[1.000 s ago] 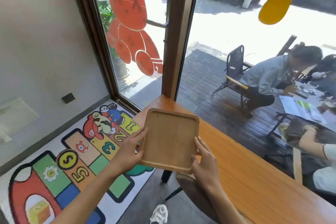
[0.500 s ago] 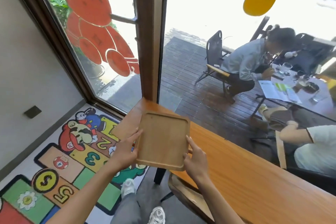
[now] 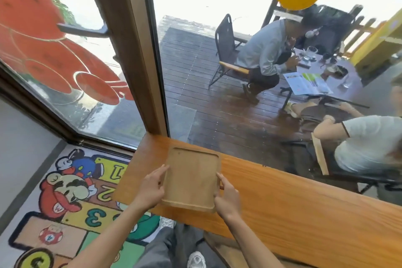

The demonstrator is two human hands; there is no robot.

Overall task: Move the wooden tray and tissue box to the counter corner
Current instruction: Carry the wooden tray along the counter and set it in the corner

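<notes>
A square wooden tray (image 3: 191, 177) with a raised rim is over the left end of the long wooden counter (image 3: 293, 198), close to the corner by the window post. My left hand (image 3: 151, 189) grips its left edge and my right hand (image 3: 227, 198) grips its right edge. Whether the tray rests on the counter or hovers just above it I cannot tell. No tissue box is in view.
The counter runs along a large window (image 3: 217, 61); a wooden window post (image 3: 139, 50) stands at its far left corner. Below on the left lies a colourful cartoon floor mat (image 3: 71, 202). Outside the glass, people sit at a table (image 3: 322, 72).
The tray has moved forward and down, from tilted in the air in front of me to lying flat over the counter's left end. Both hands kept their grip.
</notes>
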